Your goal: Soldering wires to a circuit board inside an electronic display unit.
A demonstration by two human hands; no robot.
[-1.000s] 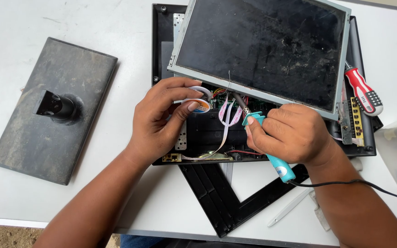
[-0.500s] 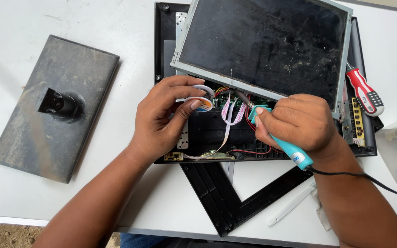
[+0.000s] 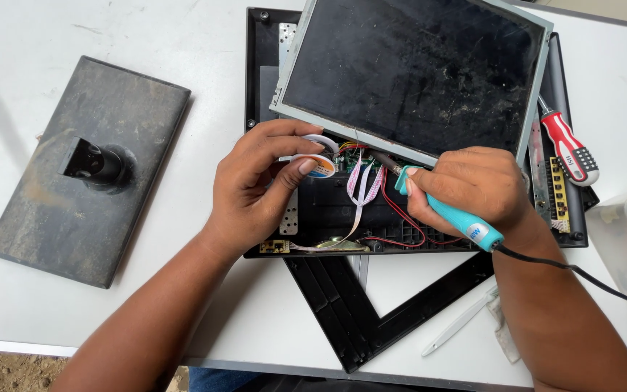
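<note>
Here the left hand point(image 3: 255, 190) pinches a small white spool of solder point(image 3: 316, 156) between thumb and fingertips, just above the exposed wiring inside the opened black monitor casing point(image 3: 263, 58). The right hand point(image 3: 473, 190) is closed around the teal handle of a soldering iron point(image 3: 450, 214), its metal tip pointing toward the coloured wires and white ribbon cable point(image 3: 361, 190) under the lower edge of the tilted screen panel point(image 3: 411, 72). The iron's black cord point(image 3: 582, 276) trails toward the worktop's right edge. A red-handled screwdriver point(image 3: 569, 149) lies on the casing's right side. The dark monitor stand base point(image 3: 81, 170) sits well apart near the left edge, and black bezel strips point(image 3: 371, 305) lie by the front edge.
</note>
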